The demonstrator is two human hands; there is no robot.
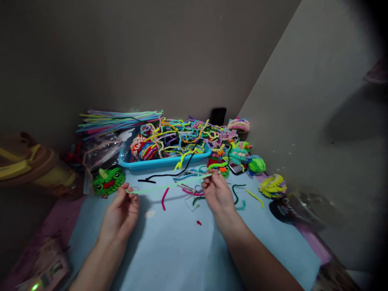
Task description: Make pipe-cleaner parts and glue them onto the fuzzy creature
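A pale green pipe cleaner (169, 185) is stretched nearly straight above the table between my two hands. My left hand (121, 210) pinches its left end between thumb and fingers. The right end is pinched by my right hand (218, 190), a little higher. Behind and below the pipe cleaner lies a pair of scissors (190, 188), partly hidden by my right hand. Close to my left hand sits a green pipe-cleaner figure (109, 182) with big eyes and a red mouth.
A blue tray (163, 161) at the back overflows with tangled pipe cleaners. Straight ones (121, 121) lie bundled to its left. Fuzzy balls (273, 186), a jar with a dark lid (283, 210) and a phone-like black object (218, 116) stand right. Cut pieces (164, 199) dot the blue tabletop.
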